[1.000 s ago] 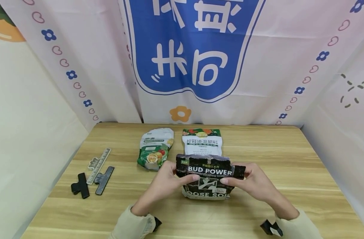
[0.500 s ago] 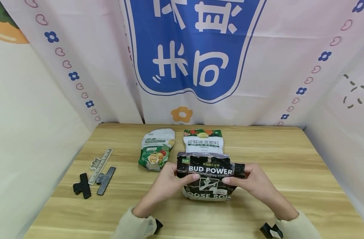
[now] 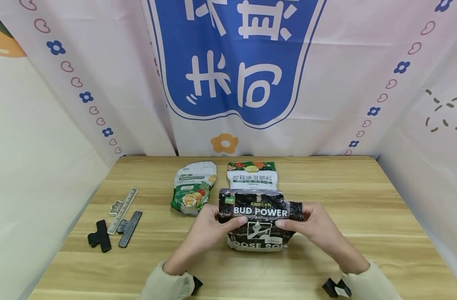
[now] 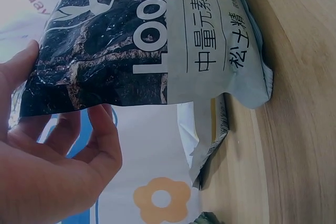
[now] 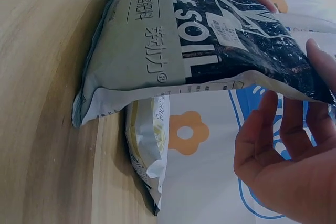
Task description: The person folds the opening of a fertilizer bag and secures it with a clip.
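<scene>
A black-and-pale bag (image 3: 256, 198) printed "BUD POWER" and "LOOSE SOIL" stands with its lower end on the table, at the middle in the head view. My left hand (image 3: 207, 233) grips its upper left side, thumb on the front and fingers behind. At the upper right, my right hand (image 3: 320, 229) holds it the same way. In both wrist views the bag's pale lower end touches the wood. Close behind stands a white fertilizer pouch (image 3: 252, 179), its lower part hidden by the bag. To its left lies a green-and-white pouch (image 3: 193, 187) with fruit pictures.
At the table's left lie a black clip (image 3: 99, 236), a dark grey clip (image 3: 130, 229) and a pale ruler-like strip (image 3: 122, 211) with a small figure. The wooden table (image 3: 363, 191) ends at a printed cloth backdrop (image 3: 325, 104). Pale side walls flank it.
The bag's upper edge has risen slightly, covering a bit more of the white pouch. Both hands keep their grip. The head view has shifted a little.
</scene>
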Demonstrator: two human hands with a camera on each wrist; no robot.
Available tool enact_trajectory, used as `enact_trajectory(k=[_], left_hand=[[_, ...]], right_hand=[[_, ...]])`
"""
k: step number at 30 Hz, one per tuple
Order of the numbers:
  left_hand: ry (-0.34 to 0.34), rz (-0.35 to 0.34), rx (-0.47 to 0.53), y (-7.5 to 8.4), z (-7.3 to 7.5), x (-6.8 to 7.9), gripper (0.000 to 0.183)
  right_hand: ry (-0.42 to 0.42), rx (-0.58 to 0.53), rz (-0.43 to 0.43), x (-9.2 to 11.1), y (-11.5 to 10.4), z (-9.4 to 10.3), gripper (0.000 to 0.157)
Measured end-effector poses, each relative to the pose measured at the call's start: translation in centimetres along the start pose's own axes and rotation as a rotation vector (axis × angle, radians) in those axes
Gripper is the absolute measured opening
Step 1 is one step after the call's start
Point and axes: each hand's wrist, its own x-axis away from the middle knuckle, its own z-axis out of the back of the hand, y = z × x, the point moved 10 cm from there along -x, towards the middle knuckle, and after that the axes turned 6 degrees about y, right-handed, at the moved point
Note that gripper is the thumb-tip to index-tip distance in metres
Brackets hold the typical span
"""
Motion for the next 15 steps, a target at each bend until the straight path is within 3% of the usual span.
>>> enact_trajectory(k=[6,15], left_hand=[[-0.002,0.032,-0.008,-0.24,0.02,-0.07,0.031],[-0.007,0.045,-0.017,-0.07,0.0,-0.06,0.032]], right_hand=[[0.019,-0.048,0.016,0.01,-0.14,0.11,0.023],[0.074,-0.01,-0.027,-0.09,0.27,0.52,0.029]])
